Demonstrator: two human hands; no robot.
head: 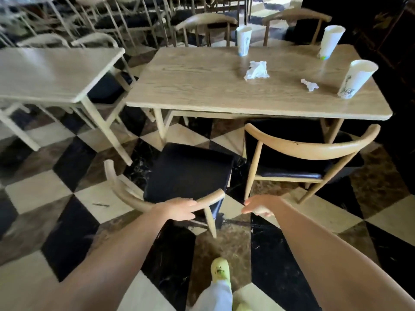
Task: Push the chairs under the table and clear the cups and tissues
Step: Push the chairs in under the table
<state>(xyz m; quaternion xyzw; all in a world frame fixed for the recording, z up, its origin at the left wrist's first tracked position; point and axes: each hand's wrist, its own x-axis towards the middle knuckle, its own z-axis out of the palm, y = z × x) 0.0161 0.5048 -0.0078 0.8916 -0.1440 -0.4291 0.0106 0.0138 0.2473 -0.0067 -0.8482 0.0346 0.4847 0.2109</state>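
Left hand (177, 208) grips the curved back rail of the pale wooden chair with black seat (188, 169) — it stands pulled out from the light wood-grain table (202, 86). Right hand (258, 206) hovers beside it, fingers loose, holding nothing. On the tabletop: three white paper cups (357, 79) and two crumpled white tissues (257, 70).
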